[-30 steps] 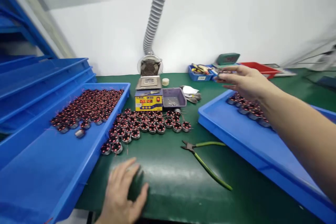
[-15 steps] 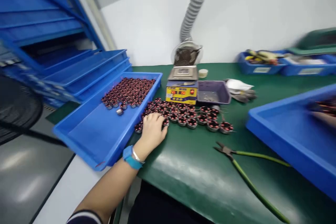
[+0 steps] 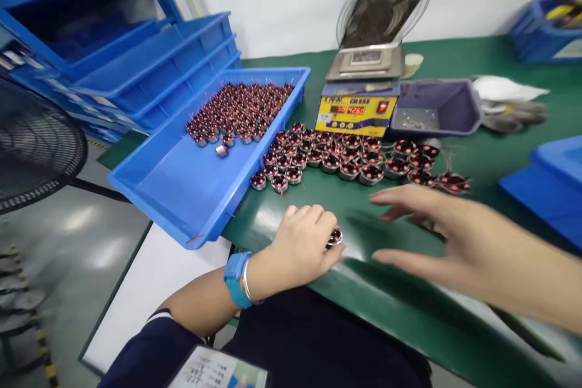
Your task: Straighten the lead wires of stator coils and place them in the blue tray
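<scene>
My left hand, with a blue band at the wrist, is closed on a small round wire-wound motor stator near the table's front edge. Its metal rim and reddish windings peek out between thumb and fingers. To its right, my right hand reaches in with thumb and fingers apart, holding nothing. Behind both hands, rows of similar stators stand on the green table. Many more fill the far end of a blue tray at the left.
A yellow-fronted unit with red digits stands behind the rows, under a round hood. Beside it are a purple bin and gloves. A green plier handle shows below my right arm. A fan stands left.
My left hand has moved from the stator rows toward the front edge, bringing one stator along. My right hand has come in from the right. The view has shifted closer to the table.
</scene>
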